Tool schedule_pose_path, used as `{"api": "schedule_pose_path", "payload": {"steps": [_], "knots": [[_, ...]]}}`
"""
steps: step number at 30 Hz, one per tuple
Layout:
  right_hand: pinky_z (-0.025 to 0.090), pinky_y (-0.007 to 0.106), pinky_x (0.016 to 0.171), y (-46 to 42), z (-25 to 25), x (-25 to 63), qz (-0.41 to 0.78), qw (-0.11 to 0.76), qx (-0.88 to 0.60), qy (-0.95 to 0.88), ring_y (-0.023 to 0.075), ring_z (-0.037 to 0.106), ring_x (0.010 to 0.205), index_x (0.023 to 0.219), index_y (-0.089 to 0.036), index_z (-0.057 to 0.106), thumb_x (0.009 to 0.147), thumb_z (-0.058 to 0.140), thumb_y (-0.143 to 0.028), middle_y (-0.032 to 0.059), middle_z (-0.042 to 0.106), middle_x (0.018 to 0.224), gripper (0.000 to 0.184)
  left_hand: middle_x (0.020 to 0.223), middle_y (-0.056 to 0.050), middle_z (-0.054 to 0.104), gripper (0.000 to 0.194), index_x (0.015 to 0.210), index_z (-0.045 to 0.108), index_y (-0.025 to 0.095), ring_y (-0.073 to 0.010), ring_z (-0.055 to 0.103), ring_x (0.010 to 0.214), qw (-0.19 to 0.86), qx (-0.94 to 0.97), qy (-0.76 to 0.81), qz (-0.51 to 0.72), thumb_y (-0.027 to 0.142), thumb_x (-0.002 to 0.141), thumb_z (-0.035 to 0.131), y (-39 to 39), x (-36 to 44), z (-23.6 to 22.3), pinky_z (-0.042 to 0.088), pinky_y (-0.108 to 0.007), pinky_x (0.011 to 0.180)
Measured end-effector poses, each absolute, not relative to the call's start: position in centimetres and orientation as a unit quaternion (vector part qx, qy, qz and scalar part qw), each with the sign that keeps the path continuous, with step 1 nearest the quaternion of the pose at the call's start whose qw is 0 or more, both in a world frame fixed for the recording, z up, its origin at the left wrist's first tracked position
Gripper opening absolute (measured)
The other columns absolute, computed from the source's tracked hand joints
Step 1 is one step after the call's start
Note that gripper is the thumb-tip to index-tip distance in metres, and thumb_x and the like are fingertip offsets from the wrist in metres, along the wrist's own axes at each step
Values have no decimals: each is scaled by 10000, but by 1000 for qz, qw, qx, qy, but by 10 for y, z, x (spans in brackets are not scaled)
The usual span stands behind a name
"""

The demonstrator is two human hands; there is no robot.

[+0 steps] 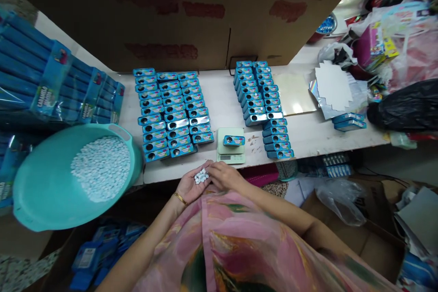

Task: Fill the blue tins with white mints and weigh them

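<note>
Cupped palm up at the bench's front edge, my left hand (pixel 187 188) holds a small heap of pale blue-white candies (pixel 201 176). My right hand (pixel 224 175) reaches in beside the heap, its fingers bent and close together; whatever lies between the fingertips is hidden. Just beyond the hands, a small pale green scale (pixel 231 159) bears one blue candy tin (pixel 234 140) with a dark round opening on its top face. To the left, a large turquoise tub (pixel 41 191) contains a big pile of the same candies (pixel 101 169).
Blue tins (pixel 176 112) stand in rows on the white bench (pixel 222 96), with more tins (pixel 253 93) right of centre. A tall cardboard box (pixel 171 23) borders the back. Wrapped blue packs (pixel 51 73) stack at left; plastic bags (pixel 407 105) and a cardboard carton (pixel 366 246) lie right.
</note>
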State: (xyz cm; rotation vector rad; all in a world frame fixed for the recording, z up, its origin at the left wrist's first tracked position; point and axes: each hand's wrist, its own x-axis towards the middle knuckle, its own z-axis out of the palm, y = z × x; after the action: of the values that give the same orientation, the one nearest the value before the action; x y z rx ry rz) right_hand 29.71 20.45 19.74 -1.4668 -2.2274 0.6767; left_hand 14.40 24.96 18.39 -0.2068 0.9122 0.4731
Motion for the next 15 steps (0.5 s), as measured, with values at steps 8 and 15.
{"api": "schedule_pose_path", "payload": {"steps": [8, 15], "knots": [[435, 280, 752, 208, 185, 284, 239, 86, -492, -833, 156, 490, 857, 963, -158, 540, 804, 485, -308, 81, 553, 963, 226, 643, -47, 634, 194, 808, 562, 98, -121, 614, 580, 866, -117, 446, 191, 106, 813, 368, 246, 147, 186, 524, -275, 665], [424, 237, 745, 206, 192, 300, 257, 234, -542, -765, 122, 514, 829, 931, -154, 542, 805, 460, -169, 50, 587, 860, 152, 705, -84, 650, 191, 840, 572, 76, -157, 627, 659, 880, -98, 424, 188, 93, 787, 389, 253, 156, 183, 527, -289, 654]]}}
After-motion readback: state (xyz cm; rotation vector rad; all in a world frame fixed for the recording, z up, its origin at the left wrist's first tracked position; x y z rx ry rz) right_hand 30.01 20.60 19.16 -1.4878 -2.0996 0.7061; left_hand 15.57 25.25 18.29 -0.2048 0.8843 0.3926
